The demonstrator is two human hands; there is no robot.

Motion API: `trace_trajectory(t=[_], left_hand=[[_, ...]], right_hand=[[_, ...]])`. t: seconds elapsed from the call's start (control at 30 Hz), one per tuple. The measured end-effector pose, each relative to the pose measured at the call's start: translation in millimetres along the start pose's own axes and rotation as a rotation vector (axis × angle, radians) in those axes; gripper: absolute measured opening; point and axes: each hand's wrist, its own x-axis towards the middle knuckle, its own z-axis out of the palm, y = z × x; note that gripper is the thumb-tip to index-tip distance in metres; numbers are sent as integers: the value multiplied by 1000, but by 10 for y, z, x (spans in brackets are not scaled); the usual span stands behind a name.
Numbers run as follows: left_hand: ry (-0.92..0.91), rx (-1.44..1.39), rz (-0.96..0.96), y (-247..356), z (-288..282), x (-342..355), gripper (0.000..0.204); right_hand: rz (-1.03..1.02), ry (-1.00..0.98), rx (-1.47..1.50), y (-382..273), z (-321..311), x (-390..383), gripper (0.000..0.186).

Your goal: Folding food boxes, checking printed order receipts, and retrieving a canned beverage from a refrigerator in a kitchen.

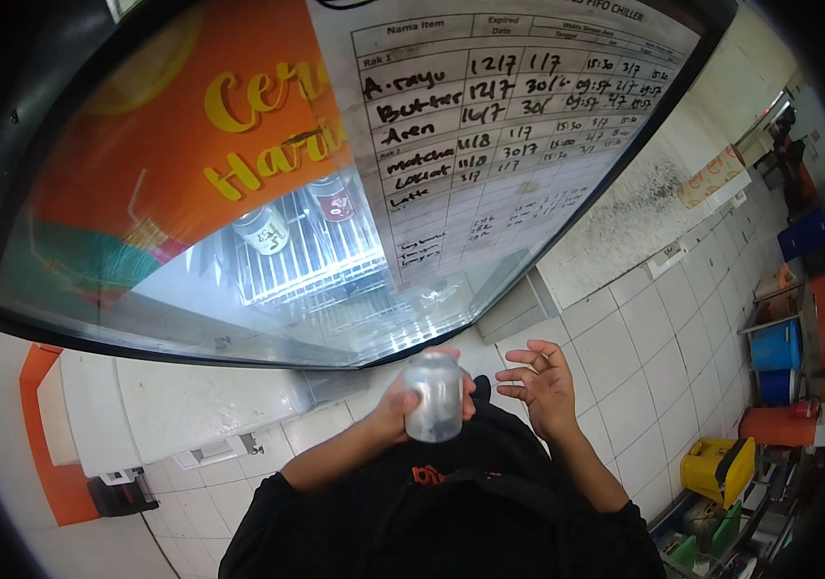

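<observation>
My left hand (395, 406) is wrapped round a clear can-shaped jar (434, 405) with a narrowed shoulder, held upright in front of my dark clothing. What the jar holds, if anything, is not plain. To its right my right hand (543, 391) is raised, fingers apart, touching nothing. Just beyond both hands rises the glass door (176, 314) of a lit display chiller. A paper table sheet (489, 145) with handwriting and an orange poster (171, 96) cover part of the glass. Through it, bottles (265, 232) show on a white wire shelf (311, 275).
White chest-like units stand at the left (209, 386) and far right (625, 222) of the chiller. Square white tiles (615, 338) cover the floor. Along the right edge are a yellow container (718, 470), a blue bin (774, 344) and other clutter.
</observation>
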Motion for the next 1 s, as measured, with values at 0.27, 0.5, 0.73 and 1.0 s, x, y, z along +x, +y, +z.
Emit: trace_trajectory(t=[0.27,0.5,0.73,1.0], left_hand=[[25,-93,44,-30,-69,-78,87],[-72,-143,120,-55,-89,-133,83],[190,33,172,-47,-171,-316,73],[158,-20,274,-182,-64,-300,88]], right_hand=[[-14,39,-64,18,90,-31,38],[13,70,-211,-54,130,-145,35],[73,-69,-471,-59,442,-118,29],[103,-301,-568,-4,707,-100,66]])
